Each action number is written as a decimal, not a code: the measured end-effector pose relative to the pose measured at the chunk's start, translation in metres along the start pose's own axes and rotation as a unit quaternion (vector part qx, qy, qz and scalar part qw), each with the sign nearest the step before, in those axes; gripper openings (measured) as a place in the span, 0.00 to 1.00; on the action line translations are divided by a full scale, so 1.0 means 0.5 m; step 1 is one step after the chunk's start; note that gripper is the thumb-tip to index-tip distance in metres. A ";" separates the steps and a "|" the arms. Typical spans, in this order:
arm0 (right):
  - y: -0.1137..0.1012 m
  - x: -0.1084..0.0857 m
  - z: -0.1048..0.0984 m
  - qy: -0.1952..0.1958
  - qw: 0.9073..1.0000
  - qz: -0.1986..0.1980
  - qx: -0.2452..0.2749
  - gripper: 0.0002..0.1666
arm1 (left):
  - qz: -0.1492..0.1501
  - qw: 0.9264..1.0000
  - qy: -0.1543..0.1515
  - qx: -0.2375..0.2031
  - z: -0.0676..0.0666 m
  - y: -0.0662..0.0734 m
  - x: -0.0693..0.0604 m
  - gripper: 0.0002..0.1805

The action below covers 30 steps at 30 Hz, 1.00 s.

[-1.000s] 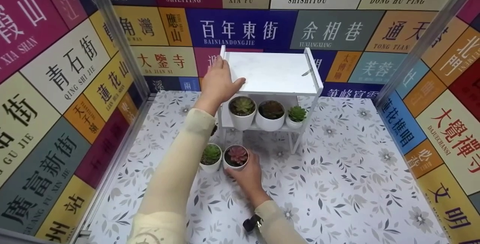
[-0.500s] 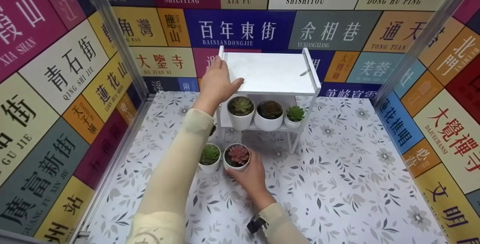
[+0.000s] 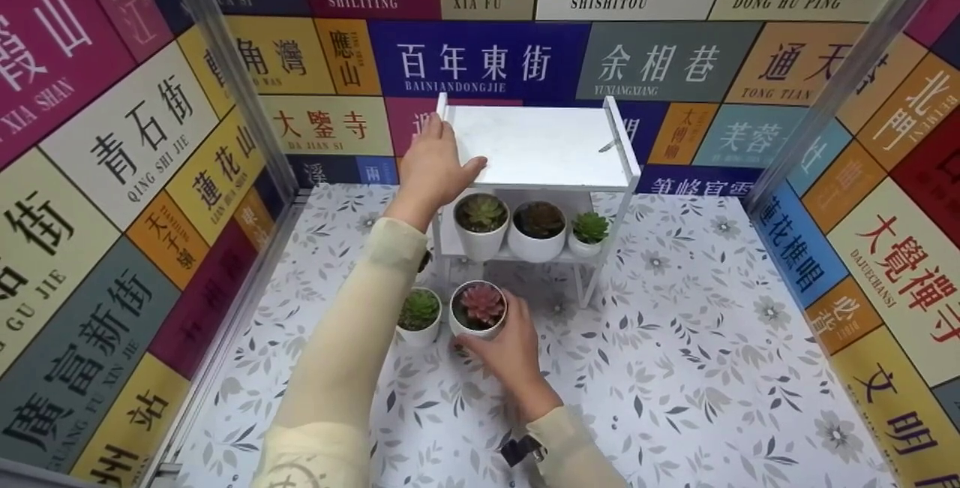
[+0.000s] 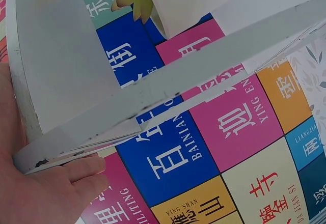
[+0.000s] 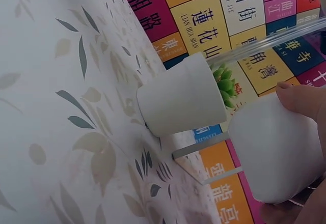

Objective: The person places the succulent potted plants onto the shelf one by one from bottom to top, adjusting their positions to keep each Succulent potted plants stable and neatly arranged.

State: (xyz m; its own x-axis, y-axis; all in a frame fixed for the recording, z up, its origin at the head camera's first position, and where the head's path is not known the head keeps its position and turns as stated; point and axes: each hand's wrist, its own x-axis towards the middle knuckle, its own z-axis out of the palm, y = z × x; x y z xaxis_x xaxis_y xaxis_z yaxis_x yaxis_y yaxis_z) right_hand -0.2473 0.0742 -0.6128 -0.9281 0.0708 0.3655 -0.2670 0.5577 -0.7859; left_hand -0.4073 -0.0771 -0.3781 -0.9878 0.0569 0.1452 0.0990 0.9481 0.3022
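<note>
My right hand [image 3: 510, 341] holds a small white pot [image 5: 277, 147] with a pink succulent [image 3: 481, 302], thumb on the near side and fingers on the far side. In the right wrist view the pot is tilted and off the floral surface. Beside it stands a white pot with a green succulent [image 3: 419, 309]. My left hand [image 3: 435, 169] grips the upper left corner of a white two-tier shelf [image 3: 540, 144]; the left wrist view has the frame between thumb and fingers [image 4: 84, 169].
On the lower tier stand a large pot with a green succulent [image 3: 481, 225], a pot with a brownish plant [image 3: 538, 231] and a small green one [image 3: 589, 233]. Another pot is mostly hidden by my left arm. Sign-printed walls [image 3: 480, 60] enclose the floral surface [image 3: 712, 338].
My right hand has raised the pink succulent's pot and shifted it slightly right, away from the green one. My left hand stays on the shelf.
</note>
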 end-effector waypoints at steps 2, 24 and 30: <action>-0.002 0.002 -0.008 -0.003 1.000 0.001 0.003 0.59 | 0.000 1.000 0.003 0.001 0.001 0.000 0.000 0.57; -0.042 0.013 -0.101 0.028 0.999 0.020 0.030 0.59 | -0.003 1.000 0.000 0.011 0.003 0.005 0.001 0.57; -0.054 0.021 -0.124 0.034 0.998 0.034 0.037 0.59 | -0.004 1.000 0.004 0.004 0.003 0.003 0.002 0.57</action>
State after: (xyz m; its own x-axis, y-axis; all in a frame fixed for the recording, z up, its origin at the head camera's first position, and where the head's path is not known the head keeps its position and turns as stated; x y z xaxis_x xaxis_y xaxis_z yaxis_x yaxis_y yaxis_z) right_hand -0.2338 0.1113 -0.5569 -0.9254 0.1634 0.3420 -0.2258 0.4871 -0.8437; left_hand -0.4081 -0.0749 -0.3789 -0.9875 0.0468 0.1505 0.0902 0.9508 0.2964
